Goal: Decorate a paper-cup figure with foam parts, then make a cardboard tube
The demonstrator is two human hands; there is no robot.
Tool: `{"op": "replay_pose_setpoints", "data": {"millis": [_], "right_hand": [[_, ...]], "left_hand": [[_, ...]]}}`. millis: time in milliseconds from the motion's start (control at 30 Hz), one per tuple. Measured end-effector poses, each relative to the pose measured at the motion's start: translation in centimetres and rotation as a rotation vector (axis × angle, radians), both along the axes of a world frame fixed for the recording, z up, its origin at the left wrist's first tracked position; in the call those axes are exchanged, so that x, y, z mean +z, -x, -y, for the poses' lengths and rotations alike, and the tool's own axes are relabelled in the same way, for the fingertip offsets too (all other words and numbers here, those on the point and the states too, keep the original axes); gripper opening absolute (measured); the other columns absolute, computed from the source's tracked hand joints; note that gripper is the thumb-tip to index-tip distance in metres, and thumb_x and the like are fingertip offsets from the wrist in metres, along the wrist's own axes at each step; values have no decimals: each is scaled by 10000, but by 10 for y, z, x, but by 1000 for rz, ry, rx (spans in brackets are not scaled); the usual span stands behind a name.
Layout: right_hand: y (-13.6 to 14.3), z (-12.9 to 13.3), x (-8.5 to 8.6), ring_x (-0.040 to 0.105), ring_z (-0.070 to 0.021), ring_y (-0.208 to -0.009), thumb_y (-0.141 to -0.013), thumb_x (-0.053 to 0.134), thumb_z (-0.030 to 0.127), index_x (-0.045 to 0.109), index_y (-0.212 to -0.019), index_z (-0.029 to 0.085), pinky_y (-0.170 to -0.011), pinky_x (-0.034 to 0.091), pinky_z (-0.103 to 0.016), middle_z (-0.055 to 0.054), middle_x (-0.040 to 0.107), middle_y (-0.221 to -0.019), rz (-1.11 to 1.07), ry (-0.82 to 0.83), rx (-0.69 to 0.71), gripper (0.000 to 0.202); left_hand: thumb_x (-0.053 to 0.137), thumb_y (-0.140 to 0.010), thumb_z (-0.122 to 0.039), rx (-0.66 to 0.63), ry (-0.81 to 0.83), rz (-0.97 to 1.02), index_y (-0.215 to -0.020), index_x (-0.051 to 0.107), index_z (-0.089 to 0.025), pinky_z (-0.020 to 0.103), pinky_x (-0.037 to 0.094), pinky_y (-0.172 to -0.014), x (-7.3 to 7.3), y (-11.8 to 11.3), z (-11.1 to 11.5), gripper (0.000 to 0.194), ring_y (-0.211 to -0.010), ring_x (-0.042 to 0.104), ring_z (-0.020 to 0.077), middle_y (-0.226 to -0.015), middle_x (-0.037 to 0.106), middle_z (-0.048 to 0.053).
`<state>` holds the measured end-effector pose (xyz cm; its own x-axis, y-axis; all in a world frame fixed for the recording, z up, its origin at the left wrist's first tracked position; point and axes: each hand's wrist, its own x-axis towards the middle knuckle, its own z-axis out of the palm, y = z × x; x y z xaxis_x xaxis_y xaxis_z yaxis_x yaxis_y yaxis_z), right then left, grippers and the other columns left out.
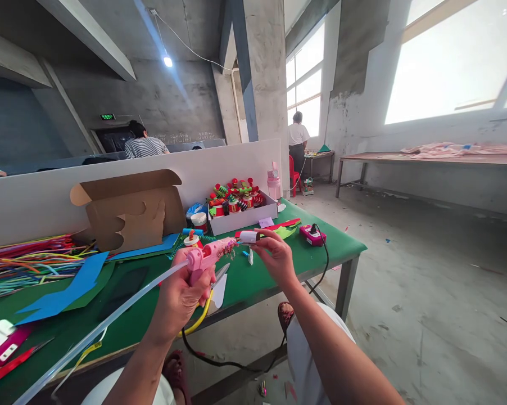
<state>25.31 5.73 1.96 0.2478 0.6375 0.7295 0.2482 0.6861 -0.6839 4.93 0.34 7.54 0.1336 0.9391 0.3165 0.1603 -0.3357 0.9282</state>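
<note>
Left hand (184,292), at the lower centre of the frame, is gripping a pink glue gun (207,256), its fingers curled around the handle, while the right hand (276,253), just right of centre, is pinching a white roll (249,237) between thumb and fingertips. That roll is sitting at the left side of the right hand's fingertips, above and to the right of the left hand, and the gun's nozzle is pointing at the roll's left end; whether the two are touching, I cannot tell. Beneath everything, a green table (344,241) is stretching from the lower left to right of centre. Left of centre, an open brown cardboard box (131,211) is standing on it, and a bundle of coloured strands (38,264) is lying at the left edge. Near the centre, a white tray (245,218) is holding red and green figures (234,203). Right of the right hand, a pink power block (313,235) is resting near the table's end. Just below the roll, a small white piece (250,257) is lying on the table
</note>
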Motion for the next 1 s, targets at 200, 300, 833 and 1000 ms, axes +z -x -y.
{"op": "replay_pose_setpoints", "data": {"millis": [200,300,833,1000], "right_hand": [[1,-1,0,702,-219,-870,-759,699,246,729,-705,250,-789,564,-349,-54,736,-1052,-1,-9,4,62],[2,-1,0,703,-218,-869,-759,702,236,729,-703,248,-785,563,-346,-58,738,-1039,-2,-21,5,63],[4,-1,-1,701,-205,-840,-769,698,230,716,-692,234,-772,556,-327,-53,738,-1033,38,-16,-16,79],[3,-3,-2,700,-209,-839,-761,701,221,719,-693,237,-759,556,-328,-51,740,-1017,17,-22,-21,72]], "left_hand": [[651,-769,-474,-5,-3,-4,-902,439,-212,182,408,-375,0,-1,0,362,-409,489,70,-643,580,-57],[656,-775,-468,-18,14,10,-942,424,-216,172,412,-384,-1,-1,1,381,-426,500,70,-642,585,-61],[631,-818,-421,-34,-2,19,-880,487,-192,170,388,-385,-10,-8,1,277,-434,469,60,-645,575,-43],[640,-820,-406,-49,14,24,-946,469,-212,168,400,-398,-10,-3,-2,287,-443,486,59,-683,586,-57]]}}
